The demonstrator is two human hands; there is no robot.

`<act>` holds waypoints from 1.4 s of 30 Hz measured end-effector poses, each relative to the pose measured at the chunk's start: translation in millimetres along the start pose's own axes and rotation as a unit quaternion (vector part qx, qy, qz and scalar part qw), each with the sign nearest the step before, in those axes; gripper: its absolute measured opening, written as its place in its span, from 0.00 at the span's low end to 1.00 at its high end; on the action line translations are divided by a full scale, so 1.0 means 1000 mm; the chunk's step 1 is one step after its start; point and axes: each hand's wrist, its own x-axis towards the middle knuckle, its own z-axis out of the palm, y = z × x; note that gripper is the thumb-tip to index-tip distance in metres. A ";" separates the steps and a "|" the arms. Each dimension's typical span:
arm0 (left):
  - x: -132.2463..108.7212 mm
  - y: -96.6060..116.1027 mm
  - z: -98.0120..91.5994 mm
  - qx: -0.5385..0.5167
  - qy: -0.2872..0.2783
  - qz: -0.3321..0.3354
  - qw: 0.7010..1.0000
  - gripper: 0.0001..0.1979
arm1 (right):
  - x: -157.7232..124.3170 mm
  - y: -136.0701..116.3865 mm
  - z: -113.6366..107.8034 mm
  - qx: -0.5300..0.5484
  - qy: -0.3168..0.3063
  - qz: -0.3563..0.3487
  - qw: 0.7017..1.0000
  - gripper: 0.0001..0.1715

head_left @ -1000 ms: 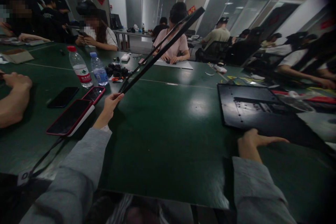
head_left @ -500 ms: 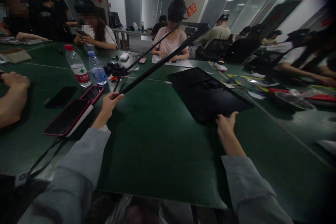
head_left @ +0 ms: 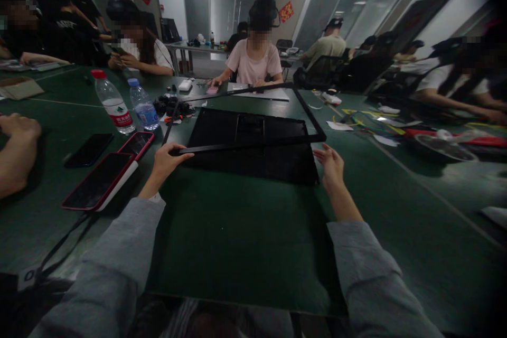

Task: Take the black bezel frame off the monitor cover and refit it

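My left hand [head_left: 164, 165] pinches the near left corner of a thin black rectangular frame [head_left: 253, 144], its thumb lying along the near bar. Tilted, the frame hangs over a black flat panel [head_left: 273, 163] with a recess in its middle, which looks like a monitor's back cover. My right hand [head_left: 332, 170] is beside the panel's right edge, just below the frame's near right corner. Its fingers are apart; whether a fingertip touches the frame or the panel I cannot tell.
On my left are two phones [head_left: 89, 150] [head_left: 99, 179], a red-capped bottle [head_left: 116, 111], a blue-capped bottle [head_left: 144, 108] and another person's arm [head_left: 18, 153]. Black cables [head_left: 170, 105] lie behind. A person [head_left: 257, 58] sits opposite. Wires [head_left: 368, 119] and a round dish [head_left: 446, 149] are on the right.
The frame has swung down from a steep slant to nearly level. The panel has shifted left and turned squarer beneath it. My right hand has moved slightly up and left, off the panel's near edge.
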 end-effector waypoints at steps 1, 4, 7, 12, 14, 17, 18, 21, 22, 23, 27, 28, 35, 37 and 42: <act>-0.001 0.001 0.002 0.014 -0.001 0.017 1.000 0.21 | 0.002 -0.005 -0.004 0.058 -0.032 0.032 0.997 0.40; -0.006 0.006 0.011 0.054 -0.021 0.062 0.996 0.19 | 0.002 -0.019 -0.013 0.132 -0.113 0.094 0.980 0.37; -0.012 0.010 0.021 0.072 -0.053 0.091 0.992 0.18 | -0.005 -0.021 -0.010 0.057 -0.120 0.037 0.990 0.34; -0.014 0.005 0.031 0.075 -0.114 0.123 0.983 0.15 | -0.019 0.003 0.003 -0.143 -0.027 -0.087 0.986 0.32; -0.014 -0.001 0.033 0.080 -0.128 0.130 0.980 0.14 | -0.024 0.012 0.005 -0.188 -0.014 -0.095 0.978 0.33; -0.013 -0.008 0.035 0.099 -0.142 0.148 0.974 0.13 | -0.030 0.019 0.004 -0.210 -0.005 -0.097 0.973 0.35; -0.012 -0.010 0.036 0.109 -0.145 0.153 0.971 0.13 | -0.031 0.020 0.003 -0.213 -0.003 -0.096 0.972 0.35; -0.012 -0.015 0.037 0.137 -0.149 0.160 0.966 0.12 | -0.032 0.021 0.003 -0.220 -0.003 -0.087 0.972 0.35; -0.012 -0.017 0.038 0.141 -0.151 0.161 0.965 0.12 | -0.032 0.022 0.003 -0.222 -0.005 -0.085 0.971 0.34; -0.011 -0.018 0.038 0.141 -0.155 0.163 0.964 0.12 | -0.032 0.022 0.003 -0.224 -0.007 -0.083 0.971 0.34; -0.008 -0.022 0.038 0.130 -0.175 0.178 0.960 0.13 | -0.031 0.026 0.003 -0.229 -0.014 -0.082 0.970 0.35; -0.008 -0.023 0.038 0.125 -0.178 0.182 0.959 0.13 | -0.031 0.027 0.003 -0.229 -0.015 -0.082 0.970 0.35; -0.007 -0.022 0.036 0.099 -0.180 0.181 0.962 0.15 | -0.028 0.036 0.000 -0.220 -0.026 -0.079 0.972 0.35; -0.007 -0.021 0.035 0.098 -0.177 0.183 0.962 0.15 | -0.028 0.035 0.000 -0.225 -0.028 -0.077 0.971 0.36; -0.007 -0.020 0.035 0.113 -0.176 0.189 0.959 0.15 | -0.030 0.032 0.001 -0.225 -0.026 -0.070 0.972 0.35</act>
